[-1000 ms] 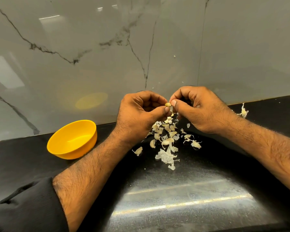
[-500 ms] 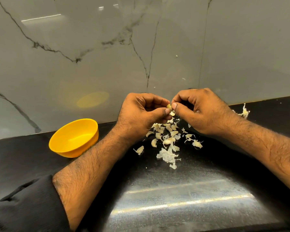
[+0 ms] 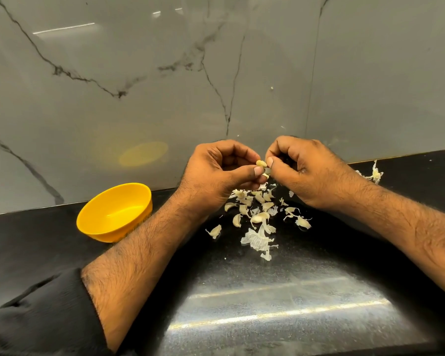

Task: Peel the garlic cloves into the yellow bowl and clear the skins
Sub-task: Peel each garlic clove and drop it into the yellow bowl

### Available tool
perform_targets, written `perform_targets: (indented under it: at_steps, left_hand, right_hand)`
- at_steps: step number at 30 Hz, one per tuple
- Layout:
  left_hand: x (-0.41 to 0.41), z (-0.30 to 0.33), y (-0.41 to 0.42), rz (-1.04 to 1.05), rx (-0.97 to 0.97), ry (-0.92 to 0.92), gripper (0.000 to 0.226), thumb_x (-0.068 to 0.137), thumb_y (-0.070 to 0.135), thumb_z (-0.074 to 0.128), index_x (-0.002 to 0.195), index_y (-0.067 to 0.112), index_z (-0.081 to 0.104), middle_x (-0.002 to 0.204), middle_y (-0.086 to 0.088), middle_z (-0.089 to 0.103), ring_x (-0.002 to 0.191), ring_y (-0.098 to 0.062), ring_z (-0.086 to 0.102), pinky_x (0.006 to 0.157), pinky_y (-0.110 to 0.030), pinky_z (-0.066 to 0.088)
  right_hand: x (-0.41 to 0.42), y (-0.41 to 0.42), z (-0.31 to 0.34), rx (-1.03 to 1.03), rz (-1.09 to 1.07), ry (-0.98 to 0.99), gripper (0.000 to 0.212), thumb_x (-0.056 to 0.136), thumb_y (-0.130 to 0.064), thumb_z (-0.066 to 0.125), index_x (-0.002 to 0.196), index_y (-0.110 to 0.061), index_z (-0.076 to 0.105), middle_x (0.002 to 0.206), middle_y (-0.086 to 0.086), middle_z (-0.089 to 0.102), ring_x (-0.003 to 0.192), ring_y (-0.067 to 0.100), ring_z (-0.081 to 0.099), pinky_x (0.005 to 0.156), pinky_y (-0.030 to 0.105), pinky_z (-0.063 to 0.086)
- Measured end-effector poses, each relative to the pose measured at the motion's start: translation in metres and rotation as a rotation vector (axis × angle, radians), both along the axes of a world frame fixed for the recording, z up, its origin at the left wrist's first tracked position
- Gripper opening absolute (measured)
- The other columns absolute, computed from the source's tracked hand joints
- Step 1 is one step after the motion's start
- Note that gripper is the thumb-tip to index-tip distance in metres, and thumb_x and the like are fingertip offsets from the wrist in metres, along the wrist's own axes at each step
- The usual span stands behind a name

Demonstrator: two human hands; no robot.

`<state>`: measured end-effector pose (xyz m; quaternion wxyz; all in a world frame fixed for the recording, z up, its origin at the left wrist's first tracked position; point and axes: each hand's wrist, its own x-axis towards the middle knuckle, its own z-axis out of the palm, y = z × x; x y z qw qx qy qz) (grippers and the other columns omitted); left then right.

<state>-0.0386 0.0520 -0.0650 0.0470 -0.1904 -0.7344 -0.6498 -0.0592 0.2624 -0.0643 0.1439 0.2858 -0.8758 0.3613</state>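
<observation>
head view: both hands, left hand [image 3: 216, 173] and right hand [image 3: 301, 170], pinch one garlic clove [image 3: 261, 163]; yellow bowl [image 3: 113, 214] looks empty, skins [image 3: 257, 214] litter the counter [image 3: 267, 304].

Kitchen setting: polished black stone bench [image 3: 267, 317] against a grey veined marble-look wall [image 3: 113, 73]; garlic skins [image 3: 257, 237] scattered mid-bench, yellow bowl [image 3: 113, 214] at far left.
</observation>
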Motion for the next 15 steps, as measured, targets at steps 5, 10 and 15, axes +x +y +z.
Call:
perform_targets:
  at_steps: [5,10,15]
  left_hand:
    - [-0.0006,0.0026,-0.0032,0.019,-0.04,0.042,0.019,0.091,-0.003,0.078,0.109,-0.006,0.072,0.094,-0.02,0.079,0.088,-0.033,0.08,0.075,-0.035,0.066]
    - [-0.0031,-0.0001,-0.004,0.026,-0.117,0.065,0.016,0.094,0.002,0.077,0.109,-0.003,0.074,0.093,-0.017,0.08,0.085,-0.031,0.08,0.079,-0.04,0.067]
    - [-0.0039,-0.0019,-0.0037,0.029,-0.131,0.064,0.015,0.095,0.001,0.075,0.11,-0.002,0.074,0.093,-0.016,0.08,0.085,-0.031,0.08,0.081,-0.044,0.067]
  right_hand:
    - [-0.0009,0.0043,0.0036,-0.1,0.009,-0.007,0.015,0.104,-0.031,0.061,0.092,-0.027,0.07,0.076,-0.004,0.07,0.068,0.012,0.066,0.062,0.029,0.057]
    - [-0.0005,0.0045,0.002,-0.052,0.03,0.007,0.013,0.101,-0.033,0.065,0.093,-0.03,0.075,0.075,-0.012,0.071,0.07,0.005,0.067,0.063,0.016,0.052]
    - [-0.0011,0.0051,0.0019,-0.017,0.027,0.006,0.012,0.1,-0.032,0.066,0.093,-0.03,0.076,0.073,-0.012,0.07,0.07,0.006,0.066,0.062,0.019,0.055]
